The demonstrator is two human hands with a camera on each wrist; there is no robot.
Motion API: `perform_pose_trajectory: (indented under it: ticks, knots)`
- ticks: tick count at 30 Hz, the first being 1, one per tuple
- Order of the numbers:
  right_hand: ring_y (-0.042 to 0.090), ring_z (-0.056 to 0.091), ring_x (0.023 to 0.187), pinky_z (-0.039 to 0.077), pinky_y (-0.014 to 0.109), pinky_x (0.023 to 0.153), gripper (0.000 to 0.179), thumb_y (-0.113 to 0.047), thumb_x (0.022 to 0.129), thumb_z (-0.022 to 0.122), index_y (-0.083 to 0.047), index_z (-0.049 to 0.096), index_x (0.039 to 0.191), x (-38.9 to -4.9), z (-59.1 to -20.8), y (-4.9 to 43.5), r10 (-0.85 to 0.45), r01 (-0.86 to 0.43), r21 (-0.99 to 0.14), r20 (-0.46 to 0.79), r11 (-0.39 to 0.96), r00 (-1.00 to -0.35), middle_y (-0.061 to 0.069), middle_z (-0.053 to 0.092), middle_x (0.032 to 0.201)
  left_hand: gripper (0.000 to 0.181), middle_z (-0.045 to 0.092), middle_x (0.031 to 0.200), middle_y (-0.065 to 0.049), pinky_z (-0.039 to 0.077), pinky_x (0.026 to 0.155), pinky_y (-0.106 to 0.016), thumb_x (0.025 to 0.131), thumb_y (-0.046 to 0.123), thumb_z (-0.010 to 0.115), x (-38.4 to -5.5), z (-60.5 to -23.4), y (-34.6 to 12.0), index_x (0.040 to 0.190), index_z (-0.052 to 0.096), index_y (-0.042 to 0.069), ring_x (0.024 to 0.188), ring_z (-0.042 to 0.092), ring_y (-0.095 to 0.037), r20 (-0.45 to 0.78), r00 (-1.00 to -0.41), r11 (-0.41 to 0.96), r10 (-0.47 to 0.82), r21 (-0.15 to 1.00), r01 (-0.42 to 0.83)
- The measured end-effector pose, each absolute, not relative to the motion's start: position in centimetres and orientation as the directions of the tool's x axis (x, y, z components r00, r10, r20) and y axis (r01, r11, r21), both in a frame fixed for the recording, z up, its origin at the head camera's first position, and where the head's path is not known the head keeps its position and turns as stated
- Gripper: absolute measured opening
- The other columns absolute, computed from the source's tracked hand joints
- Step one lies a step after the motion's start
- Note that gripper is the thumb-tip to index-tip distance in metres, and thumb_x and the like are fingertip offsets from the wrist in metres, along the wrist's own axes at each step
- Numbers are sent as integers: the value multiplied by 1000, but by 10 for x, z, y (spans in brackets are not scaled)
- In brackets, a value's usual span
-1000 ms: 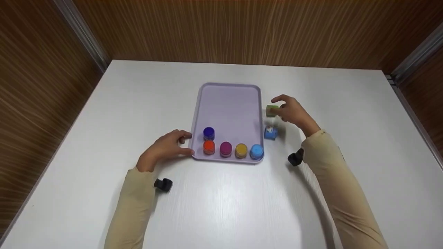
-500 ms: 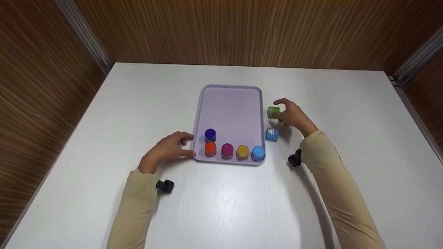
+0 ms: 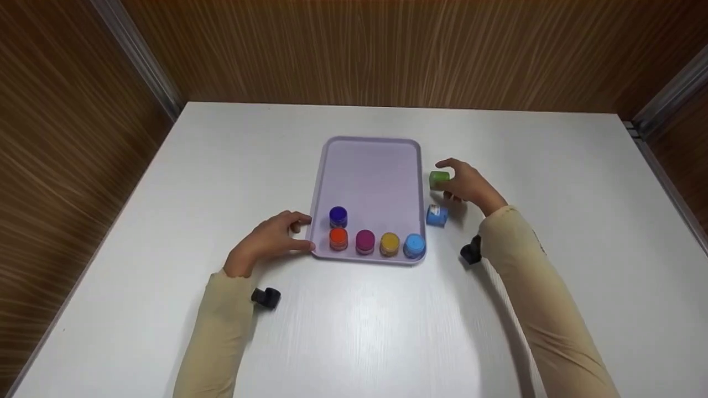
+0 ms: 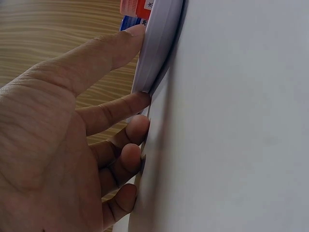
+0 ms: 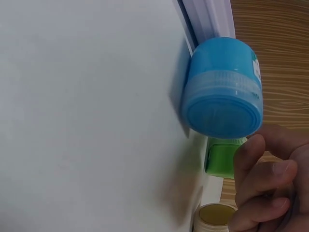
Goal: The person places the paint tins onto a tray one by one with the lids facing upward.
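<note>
My left hand (image 3: 271,237) lies at the near left corner of a lilac tray (image 3: 370,160), thumb and index fingertips touching its rim. Several small jars stand upright on the tray: a dark blue jar (image 3: 338,216) behind an orange one (image 3: 338,239), then purple (image 3: 365,242), yellow (image 3: 389,244) and light blue (image 3: 414,246) along the near edge. Right of the tray, my right hand (image 3: 467,183) reaches over a green jar (image 3: 438,178), thumb at its near side, index finger bent beyond it. A blue jar (image 3: 437,215) lies on its side, nearer me.
In the right wrist view, a jar with a yellow-brown lid (image 5: 216,213) stands beyond the green one, close to the curled fingers; my hand hides it in the head view. The white table (image 3: 354,331) meets wood-grain panels (image 3: 387,55) at the back and sides.
My right hand has drawn back slightly towards me, baring more of the green jar. The left hand stays at the tray corner. The head view has shifted a little.
</note>
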State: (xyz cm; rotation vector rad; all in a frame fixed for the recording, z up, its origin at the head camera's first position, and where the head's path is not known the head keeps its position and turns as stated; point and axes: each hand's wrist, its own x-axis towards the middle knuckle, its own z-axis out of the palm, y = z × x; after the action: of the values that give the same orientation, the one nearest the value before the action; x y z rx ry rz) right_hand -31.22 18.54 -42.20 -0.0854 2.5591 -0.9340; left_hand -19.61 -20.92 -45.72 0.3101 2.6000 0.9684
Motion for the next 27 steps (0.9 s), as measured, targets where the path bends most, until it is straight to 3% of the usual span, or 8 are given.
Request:
perform_pose_trajectory:
  ticks: [22, 27]
  knots:
    - [13, 53, 67, 44, 25, 59, 47, -14, 93, 55, -5, 45, 138, -310, -429, 182, -178, 67, -592, -345, 803, -921, 17, 58, 101, 65, 51, 106, -6, 37, 86, -35, 79, 36, 77, -195, -455, -210, 135, 55, 11, 95, 45, -20, -244, -916, 739, 318, 669, 78]
    - [13, 54, 65, 43, 26, 59, 44, -13, 92, 56, -5, 47, 135, -308, -431, 184, -185, 39, -594, -312, 804, -932, 17, 57, 99, 65, 52, 106, -6, 37, 84, -34, 79, 37, 76, -196, -456, -211, 134, 55, 11, 93, 45, -19, -234, -916, 737, 326, 670, 91]
